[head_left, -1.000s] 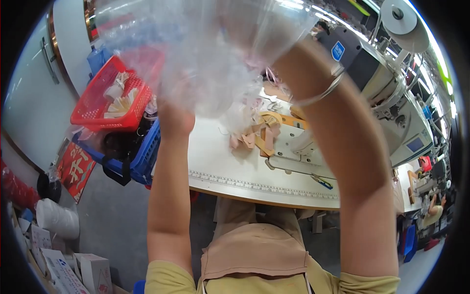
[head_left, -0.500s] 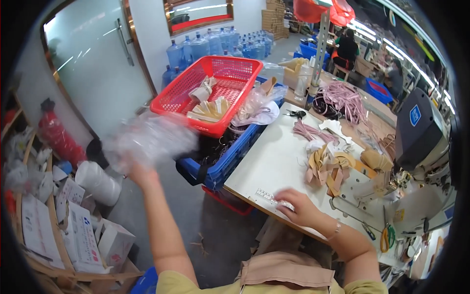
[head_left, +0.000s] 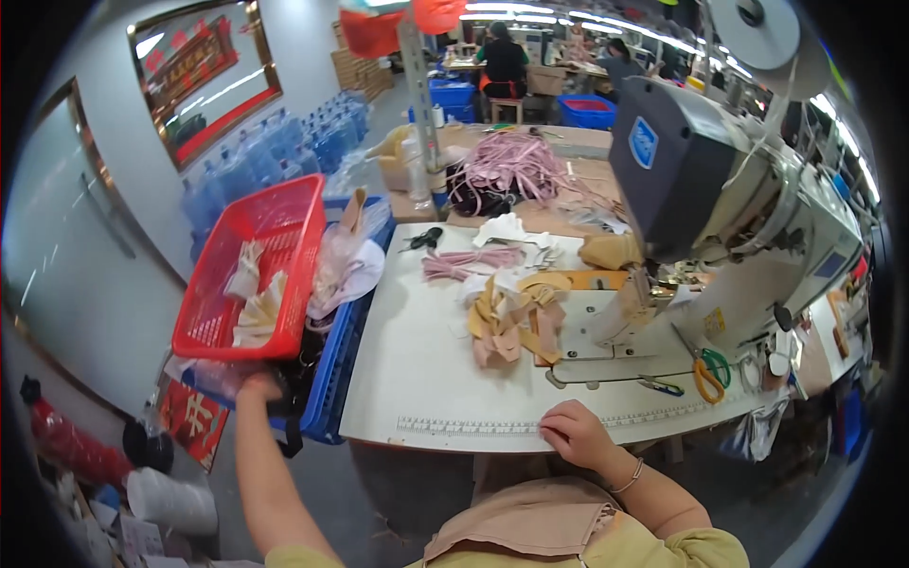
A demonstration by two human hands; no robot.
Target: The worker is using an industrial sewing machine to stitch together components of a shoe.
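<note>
L hand on bag, R hand on surface.
L hand (head_left: pixel 258 386) grips soft, light, slippery clear plastic bag (head_left: pixel 204 374) under red basket (head_left: pixel 251 275), far left; pinch its edge. R hand (head_left: pixel 576 435) curled, empty, on surface (head_left: pixel 426 379) near edge.

L hand (head_left: pixel 258 386) stretched out, R hand (head_left: pixel 576 435) curled.

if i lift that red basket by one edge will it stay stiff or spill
The red basket looks like rigid lattice plastic, so it would probably keep its shape. It holds only a few pale fabric pieces, so it is likely light. It already sits tilted near the left hand, so loose pieces may slide.
</note>
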